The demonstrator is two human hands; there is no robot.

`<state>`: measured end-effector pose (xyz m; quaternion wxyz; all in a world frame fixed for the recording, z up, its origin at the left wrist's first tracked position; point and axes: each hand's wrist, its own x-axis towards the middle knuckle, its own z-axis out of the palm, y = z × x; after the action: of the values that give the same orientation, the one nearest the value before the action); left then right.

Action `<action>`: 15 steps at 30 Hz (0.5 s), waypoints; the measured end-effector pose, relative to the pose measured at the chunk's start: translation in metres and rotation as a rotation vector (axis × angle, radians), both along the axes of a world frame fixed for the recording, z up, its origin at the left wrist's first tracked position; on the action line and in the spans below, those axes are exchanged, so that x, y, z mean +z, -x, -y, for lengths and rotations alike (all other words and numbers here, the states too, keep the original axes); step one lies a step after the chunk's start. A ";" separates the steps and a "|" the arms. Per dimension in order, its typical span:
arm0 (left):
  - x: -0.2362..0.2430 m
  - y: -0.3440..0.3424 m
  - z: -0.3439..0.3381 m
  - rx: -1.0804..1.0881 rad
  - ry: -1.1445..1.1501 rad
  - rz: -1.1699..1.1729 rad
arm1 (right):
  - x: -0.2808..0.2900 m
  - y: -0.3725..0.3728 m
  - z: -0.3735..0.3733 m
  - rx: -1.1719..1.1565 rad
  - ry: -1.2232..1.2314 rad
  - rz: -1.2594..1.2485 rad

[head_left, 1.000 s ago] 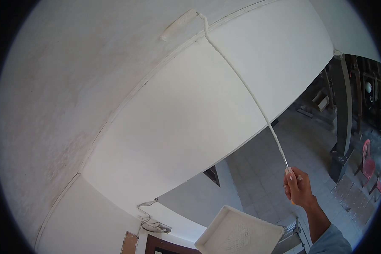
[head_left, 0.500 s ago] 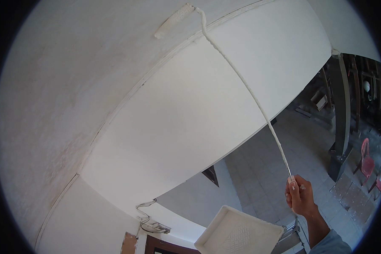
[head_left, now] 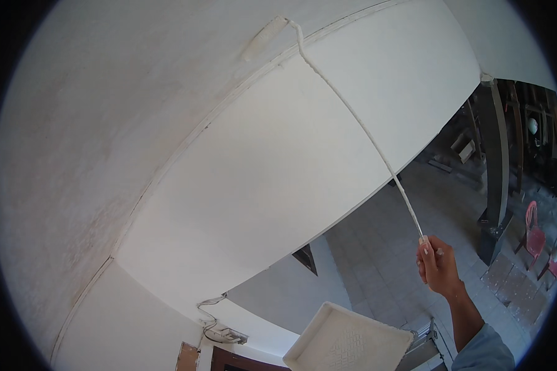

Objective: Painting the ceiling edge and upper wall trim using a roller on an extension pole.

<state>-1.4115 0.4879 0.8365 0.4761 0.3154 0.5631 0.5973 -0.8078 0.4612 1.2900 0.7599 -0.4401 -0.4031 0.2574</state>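
Observation:
My right hand (head_left: 436, 264) is wrapped round the handle of a paint roller, with white specks on the thumb and knuckles. The roller's long, paint-coated frame (head_left: 366, 133) runs up to a white roller head (head_left: 263, 38) on the mottled off-white upper surface (head_left: 86, 123), just beside a trim line above a smooth white panel (head_left: 241, 179). Below and left of this hand is a paint tray (head_left: 346, 337) with a ribbed middle, coated pale, on a metal support (head_left: 433, 337). My left hand is out of sight.
A dark column (head_left: 495, 154) stands at the right beside pink chairs (head_left: 534, 238) on a tiled floor (head_left: 390, 260). Timber and clutter (head_left: 526, 123) lie in shadow behind. Loose cables (head_left: 211, 328) hang near a brown door frame (head_left: 223, 360) at the lower middle.
Since half a second ago my right hand has risen, and the roller head has shifted slightly right and down. It had moved the other way in the half second before.

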 end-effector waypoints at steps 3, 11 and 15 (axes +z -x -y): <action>0.002 0.001 -0.006 -0.013 -0.005 -0.006 | 0.002 -0.009 -0.006 -0.047 0.004 0.070; -0.001 -0.004 0.001 -0.001 -0.010 0.003 | 0.002 -0.006 -0.008 -0.125 0.041 0.048; 0.001 -0.005 -0.001 -0.015 -0.014 0.001 | 0.005 -0.019 -0.019 -0.145 -0.030 0.063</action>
<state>-1.4063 0.4893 0.8372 0.4787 0.3228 0.5564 0.5976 -0.7891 0.4798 1.2951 0.7701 -0.4646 -0.3978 0.1814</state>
